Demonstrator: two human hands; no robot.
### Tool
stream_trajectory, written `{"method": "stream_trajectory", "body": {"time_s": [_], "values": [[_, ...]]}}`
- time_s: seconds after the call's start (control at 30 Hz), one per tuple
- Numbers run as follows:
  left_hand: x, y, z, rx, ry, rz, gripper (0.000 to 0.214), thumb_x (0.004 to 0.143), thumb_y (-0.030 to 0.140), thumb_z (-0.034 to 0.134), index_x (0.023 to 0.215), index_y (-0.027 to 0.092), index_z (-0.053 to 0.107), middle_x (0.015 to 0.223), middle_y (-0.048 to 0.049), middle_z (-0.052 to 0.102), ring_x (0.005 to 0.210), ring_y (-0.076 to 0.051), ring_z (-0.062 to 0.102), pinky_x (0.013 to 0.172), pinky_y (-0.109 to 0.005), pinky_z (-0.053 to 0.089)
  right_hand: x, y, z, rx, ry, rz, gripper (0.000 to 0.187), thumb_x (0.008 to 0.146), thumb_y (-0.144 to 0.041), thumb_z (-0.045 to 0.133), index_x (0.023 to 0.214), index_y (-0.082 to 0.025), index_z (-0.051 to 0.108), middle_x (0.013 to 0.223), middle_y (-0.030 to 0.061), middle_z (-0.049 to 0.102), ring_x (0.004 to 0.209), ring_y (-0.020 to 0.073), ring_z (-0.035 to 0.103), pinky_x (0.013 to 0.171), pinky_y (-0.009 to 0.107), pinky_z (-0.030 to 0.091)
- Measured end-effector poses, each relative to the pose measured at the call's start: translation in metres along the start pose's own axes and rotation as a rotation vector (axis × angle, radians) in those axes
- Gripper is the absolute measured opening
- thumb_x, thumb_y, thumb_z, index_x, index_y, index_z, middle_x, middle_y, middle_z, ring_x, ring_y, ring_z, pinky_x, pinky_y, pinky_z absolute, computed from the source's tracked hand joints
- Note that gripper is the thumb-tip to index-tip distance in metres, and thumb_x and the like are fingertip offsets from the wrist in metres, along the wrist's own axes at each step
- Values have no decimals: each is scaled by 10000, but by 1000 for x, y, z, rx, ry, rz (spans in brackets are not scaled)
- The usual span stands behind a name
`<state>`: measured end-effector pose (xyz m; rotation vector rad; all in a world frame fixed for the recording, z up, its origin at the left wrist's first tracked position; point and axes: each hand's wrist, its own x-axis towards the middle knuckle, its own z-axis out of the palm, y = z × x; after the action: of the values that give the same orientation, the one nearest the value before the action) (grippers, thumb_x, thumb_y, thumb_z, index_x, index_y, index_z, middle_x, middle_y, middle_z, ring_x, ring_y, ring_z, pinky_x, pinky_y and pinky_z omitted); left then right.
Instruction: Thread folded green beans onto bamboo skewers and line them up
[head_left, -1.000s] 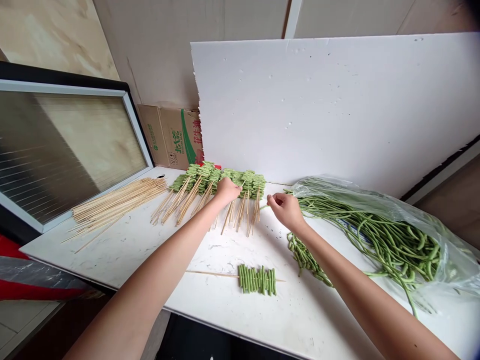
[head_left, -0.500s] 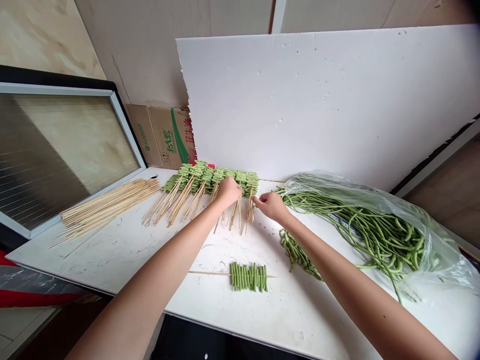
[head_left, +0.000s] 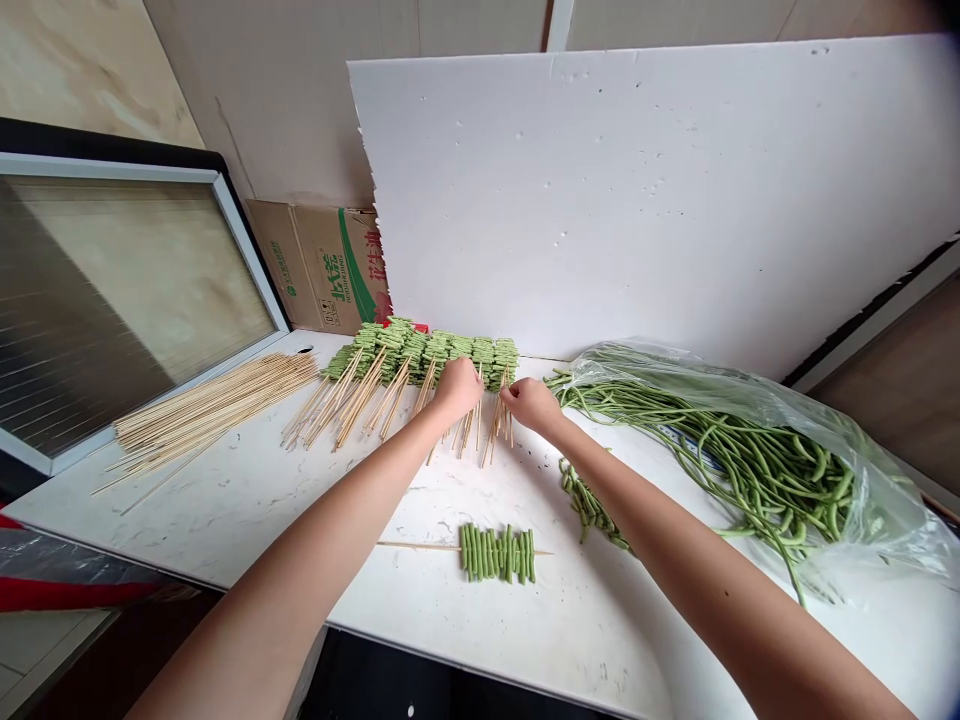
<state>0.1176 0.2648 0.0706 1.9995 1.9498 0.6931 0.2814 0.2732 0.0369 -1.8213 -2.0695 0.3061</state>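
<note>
white board (head_left: 600,180) stands up behind the pale worktop (head_left: 247,500). both my arms (head_left: 322,520) reach out straight. my left hand (head_left: 456,388) and right hand (head_left: 531,402) are curled by the thin wooden sticks (head_left: 495,425) of the piled bean skewers (head_left: 442,347); i can't tell if they grip. one bumpy green skewer (head_left: 497,553) lies nearer me.
</note>
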Motion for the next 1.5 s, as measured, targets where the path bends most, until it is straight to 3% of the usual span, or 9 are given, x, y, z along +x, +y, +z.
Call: {"method": "stream_trajectory", "body": {"time_s": [0.3, 0.57, 0.73, 0.9, 1.13, 1.27, 1.5], "values": [[-9, 4, -8, 115, 9, 12, 174, 942, 233, 657, 831, 151, 763, 859, -144, 752, 833, -255, 726, 750, -317, 523, 3, 0, 0, 32, -27, -29, 448, 976, -344, 545, 563, -224, 417, 554, 18, 485, 546, 144, 380, 553, 299, 242], [-8, 7, 0, 240, -45, -30, 365, 900, 480, 739, 1074, 160, 759, 1034, -176, 776, 1017, -324, 752, 818, -349, 569, 6, 2, -4, 64, -44, 17, 633, 1093, -579, 366, 647, -196, 600, 686, 105, 658, 644, 194, 571, 618, 291, 330], [-6, 15, 5, 321, -104, -17, 209, 903, 285, 743, 1076, 169, 764, 1097, -181, 777, 1056, -304, 753, 880, -336, 565, 5, 8, -5, 103, -65, 60, 690, 1123, -568, 298, 703, -169, 674, 772, 143, 718, 701, 210, 639, 680, 286, 385], [-4, 12, 0, 337, -109, -19, 211, 898, 169, 703, 1096, 143, 770, 1118, -208, 770, 1074, -327, 749, 860, -349, 562, 3, 11, -9, 169, -66, 57, 705, 1116, -560, 354, 643, -160, 691, 649, 100, 677, 632, 190, 604, 655, 278, 365], [-7, 13, 5, 334, -130, -31, 249, 912, 297, 731, 1096, 134, 773, 1135, -225, 768, 1087, -338, 741, 893, -365, 562, 2, 9, -12, 210, -44, 49, 690, 1112, -530, 387, 639, -150, 716, 632, 93, 683, 591, 180, 582, 636, 280, 363], [-1, 16, 10, 335, -150, -66, 329, 829, 300, 821, 1117, 147, 774, 1159, -239, 763, 1124, -358, 734, 941, -391, 558, -1, 9, -12, 215, -49, 30, 658, 1095, -536, 430, 647, -153, 722, 649, 87, 698, 589, 172, 574, 623, 278, 355], [10, 13, 12, 271, -212, -125, 440, 708, 395, 922, 1072, 185, 791, 1045, -217, 787, 1077, -365, 753, 894, -382, 582, -1, 15, -13, 225, -29, 28, 618, 1083, -499, 451, 639, -156, 709, 615, 74, 664, 580, 169, 556, 616, 282, 345]]}}
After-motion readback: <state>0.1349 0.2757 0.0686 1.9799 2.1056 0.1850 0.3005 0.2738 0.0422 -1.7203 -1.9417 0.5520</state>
